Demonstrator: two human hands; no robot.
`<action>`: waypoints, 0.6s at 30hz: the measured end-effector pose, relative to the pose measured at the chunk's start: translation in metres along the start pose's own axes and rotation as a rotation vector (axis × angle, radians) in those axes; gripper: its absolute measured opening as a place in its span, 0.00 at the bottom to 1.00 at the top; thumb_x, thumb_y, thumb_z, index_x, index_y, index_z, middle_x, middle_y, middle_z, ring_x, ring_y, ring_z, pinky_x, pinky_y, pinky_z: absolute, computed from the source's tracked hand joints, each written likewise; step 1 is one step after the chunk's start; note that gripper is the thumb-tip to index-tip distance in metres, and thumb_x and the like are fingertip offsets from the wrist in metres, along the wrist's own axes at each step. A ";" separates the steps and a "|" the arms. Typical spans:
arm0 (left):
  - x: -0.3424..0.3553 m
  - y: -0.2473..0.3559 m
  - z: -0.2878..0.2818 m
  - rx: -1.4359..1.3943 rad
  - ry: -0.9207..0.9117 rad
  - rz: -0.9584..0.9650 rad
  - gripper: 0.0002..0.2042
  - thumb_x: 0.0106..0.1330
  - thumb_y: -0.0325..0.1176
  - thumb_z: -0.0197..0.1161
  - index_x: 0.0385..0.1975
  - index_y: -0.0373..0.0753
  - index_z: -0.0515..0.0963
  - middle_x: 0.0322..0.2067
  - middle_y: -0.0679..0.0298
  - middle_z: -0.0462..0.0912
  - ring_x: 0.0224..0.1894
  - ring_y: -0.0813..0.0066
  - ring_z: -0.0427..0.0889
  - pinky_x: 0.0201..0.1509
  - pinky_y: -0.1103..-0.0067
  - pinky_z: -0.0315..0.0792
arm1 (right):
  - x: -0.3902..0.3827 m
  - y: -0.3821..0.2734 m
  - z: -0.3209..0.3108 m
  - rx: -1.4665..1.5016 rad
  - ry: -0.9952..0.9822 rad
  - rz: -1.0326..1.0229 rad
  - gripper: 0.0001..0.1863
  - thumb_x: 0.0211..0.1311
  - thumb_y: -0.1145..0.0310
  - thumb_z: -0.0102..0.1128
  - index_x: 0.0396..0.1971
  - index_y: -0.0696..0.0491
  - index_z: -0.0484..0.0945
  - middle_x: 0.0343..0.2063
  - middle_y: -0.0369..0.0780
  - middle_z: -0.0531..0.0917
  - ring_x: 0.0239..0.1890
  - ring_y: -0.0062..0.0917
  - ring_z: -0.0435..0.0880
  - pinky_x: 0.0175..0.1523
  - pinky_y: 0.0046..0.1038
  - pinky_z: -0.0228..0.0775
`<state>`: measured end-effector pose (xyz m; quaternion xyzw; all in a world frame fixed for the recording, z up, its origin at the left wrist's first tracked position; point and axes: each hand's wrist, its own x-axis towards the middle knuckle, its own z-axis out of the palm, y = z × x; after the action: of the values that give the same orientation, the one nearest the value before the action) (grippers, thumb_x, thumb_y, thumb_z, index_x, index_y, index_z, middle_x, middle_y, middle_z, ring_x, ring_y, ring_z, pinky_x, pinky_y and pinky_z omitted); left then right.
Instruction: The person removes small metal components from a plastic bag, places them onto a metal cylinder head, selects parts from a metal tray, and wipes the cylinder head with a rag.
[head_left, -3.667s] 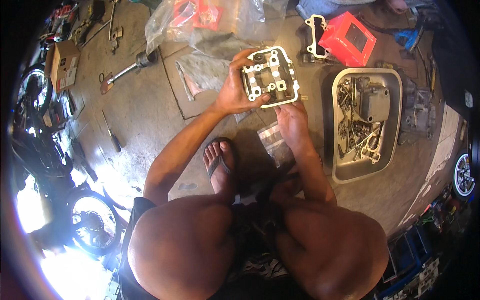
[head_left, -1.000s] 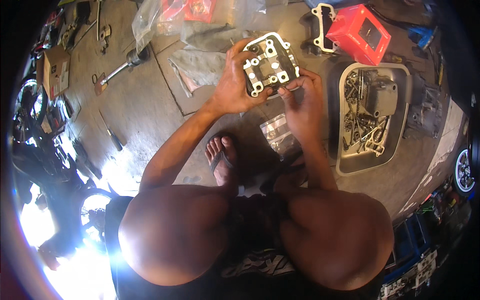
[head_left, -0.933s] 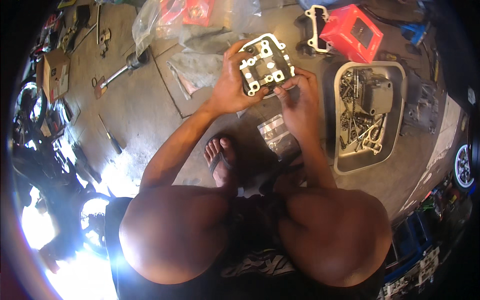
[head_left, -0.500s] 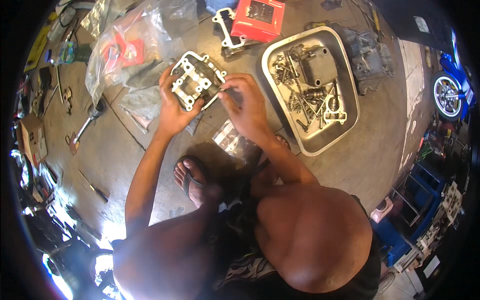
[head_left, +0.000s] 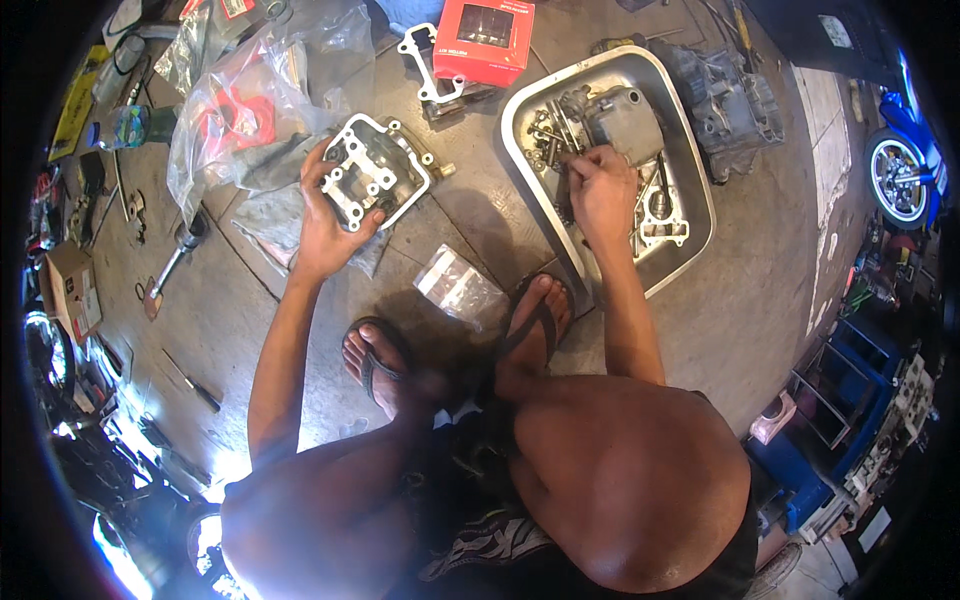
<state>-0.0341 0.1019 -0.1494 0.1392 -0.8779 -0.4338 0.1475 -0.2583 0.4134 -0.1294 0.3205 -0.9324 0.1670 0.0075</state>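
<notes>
Cylinder head point(head_left: 375, 180), a pale cast part, is clasped in the left hand point(head_left: 325, 225) just left of the metal tray point(head_left: 690, 190) on the floor. Right hand point(head_left: 600, 190) reaches into that tray, fingers pinched among loose bolts; what they grip cannot be told. Judged step: selecting a fastener. Next calls for a secure pick, carried leftward to the head. Beyond the tray sits a red box point(head_left: 483, 38).

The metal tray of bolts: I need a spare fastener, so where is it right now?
The metal tray lies on the floor upper right in the head view, with the right hand reaching into it, below the red box.
</notes>
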 end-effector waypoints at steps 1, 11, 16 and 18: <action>0.002 -0.001 0.004 -0.024 -0.007 0.012 0.42 0.56 0.47 0.78 0.61 0.40 0.53 0.70 0.41 0.55 0.71 0.42 0.60 0.74 0.55 0.60 | -0.003 -0.003 -0.004 -0.066 -0.017 0.001 0.11 0.55 0.71 0.67 0.39 0.46 0.90 0.32 0.38 0.81 0.42 0.34 0.80 0.50 0.39 0.68; 0.002 -0.003 0.005 -0.048 0.006 0.011 0.43 0.55 0.46 0.78 0.61 0.42 0.54 0.70 0.42 0.55 0.71 0.43 0.60 0.74 0.55 0.59 | 0.000 0.003 0.005 -0.167 0.067 0.015 0.10 0.56 0.69 0.68 0.38 0.47 0.90 0.34 0.36 0.82 0.44 0.33 0.79 0.50 0.37 0.66; 0.001 -0.005 0.006 -0.058 -0.003 -0.005 0.43 0.54 0.46 0.78 0.61 0.42 0.54 0.71 0.42 0.54 0.72 0.42 0.58 0.74 0.55 0.58 | 0.002 0.003 0.006 -0.116 0.020 0.017 0.09 0.57 0.68 0.68 0.37 0.47 0.89 0.36 0.36 0.83 0.44 0.32 0.79 0.51 0.37 0.66; 0.001 -0.006 0.008 -0.071 -0.019 -0.021 0.43 0.54 0.46 0.79 0.61 0.42 0.54 0.71 0.42 0.54 0.72 0.42 0.58 0.75 0.55 0.58 | 0.001 0.002 0.004 -0.126 -0.004 0.004 0.08 0.57 0.66 0.69 0.37 0.47 0.89 0.36 0.36 0.83 0.44 0.32 0.79 0.52 0.38 0.65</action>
<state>-0.0367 0.1036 -0.1588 0.1388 -0.8619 -0.4674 0.1395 -0.2602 0.4128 -0.1336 0.3176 -0.9418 0.1073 0.0254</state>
